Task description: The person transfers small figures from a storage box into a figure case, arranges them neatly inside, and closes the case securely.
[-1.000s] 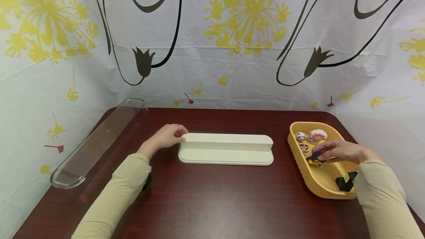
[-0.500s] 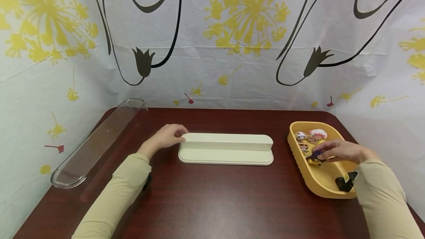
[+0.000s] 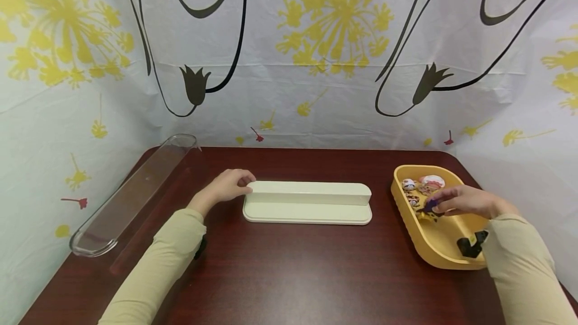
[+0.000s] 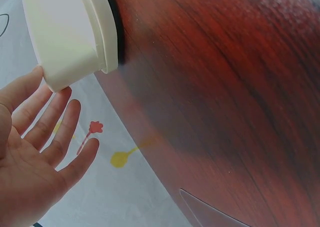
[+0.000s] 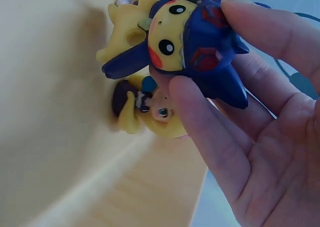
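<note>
My left hand (image 3: 226,184) is at the left end of a cream stepped display stand (image 3: 311,212). In the left wrist view, its thumb and fingertips pinch the corner of the stand's raised part, with the other fingers spread loosely. My right hand (image 3: 474,202) is over the yellow tray (image 3: 420,242), pinching a small toy figurine (image 5: 172,42) with a yellow face, red cheeks and a dark blue hooded costume. Behind it in the right wrist view are a yellow figurine (image 5: 120,27) and a blond-haired doll figurine (image 5: 160,112). Part of the tray is hidden by my hand.
Several small figurines, one with a white-and-pink top (image 3: 431,181), lie at the tray's far end. A black piece (image 3: 471,245) lies at its near end. A long clear plastic cover (image 3: 135,192) lies along the table's left edge. Patterned cloth (image 3: 289,89) hangs behind the table.
My right hand has shifted very slightly, and the blue-costumed figurine has tilted a little with it. My left hand and the stand stay where they were.
</note>
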A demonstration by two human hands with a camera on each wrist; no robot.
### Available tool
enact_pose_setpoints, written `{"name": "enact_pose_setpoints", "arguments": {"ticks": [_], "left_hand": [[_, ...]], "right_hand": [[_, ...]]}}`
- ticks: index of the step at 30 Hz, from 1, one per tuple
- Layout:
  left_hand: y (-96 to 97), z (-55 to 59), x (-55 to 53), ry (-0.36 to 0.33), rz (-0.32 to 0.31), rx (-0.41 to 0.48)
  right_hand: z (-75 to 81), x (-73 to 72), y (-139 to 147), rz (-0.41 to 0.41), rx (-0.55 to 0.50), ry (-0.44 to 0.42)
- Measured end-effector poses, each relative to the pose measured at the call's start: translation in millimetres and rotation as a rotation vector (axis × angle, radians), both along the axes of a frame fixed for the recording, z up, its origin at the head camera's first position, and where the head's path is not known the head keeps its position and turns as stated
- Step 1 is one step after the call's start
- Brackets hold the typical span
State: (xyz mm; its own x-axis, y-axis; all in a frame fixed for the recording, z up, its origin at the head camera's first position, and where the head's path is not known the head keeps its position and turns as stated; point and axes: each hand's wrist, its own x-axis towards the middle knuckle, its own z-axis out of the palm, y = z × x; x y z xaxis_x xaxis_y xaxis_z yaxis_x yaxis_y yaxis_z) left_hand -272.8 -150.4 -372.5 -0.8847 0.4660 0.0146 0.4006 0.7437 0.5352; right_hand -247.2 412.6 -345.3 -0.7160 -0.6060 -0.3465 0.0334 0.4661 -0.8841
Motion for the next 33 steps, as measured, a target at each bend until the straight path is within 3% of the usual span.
{"name": "enact_pose_setpoints", "arguments": {"ticks": [12,17,24,33], "left_hand": [[0.9,-0.2,-0.8,0.012,-0.003,-0.013],[0.9,0.8,-0.2,0.013,0.002,-0.019],[1.0,-0.4,-1.8,0.009,0.005,-0.023],[0.5,-1.3,-2.5,0.016,-0.008,-0.021]], "right_hand": [[22.1,3.7,-11,-0.063,0.112,0.109],[32.3,6.3,-18,-0.087,0.205,0.198],[46.4,6.7,-29,-0.041,0.236,0.348],[70.5,7.9,-54,-0.079,0.353,0.411]]}}
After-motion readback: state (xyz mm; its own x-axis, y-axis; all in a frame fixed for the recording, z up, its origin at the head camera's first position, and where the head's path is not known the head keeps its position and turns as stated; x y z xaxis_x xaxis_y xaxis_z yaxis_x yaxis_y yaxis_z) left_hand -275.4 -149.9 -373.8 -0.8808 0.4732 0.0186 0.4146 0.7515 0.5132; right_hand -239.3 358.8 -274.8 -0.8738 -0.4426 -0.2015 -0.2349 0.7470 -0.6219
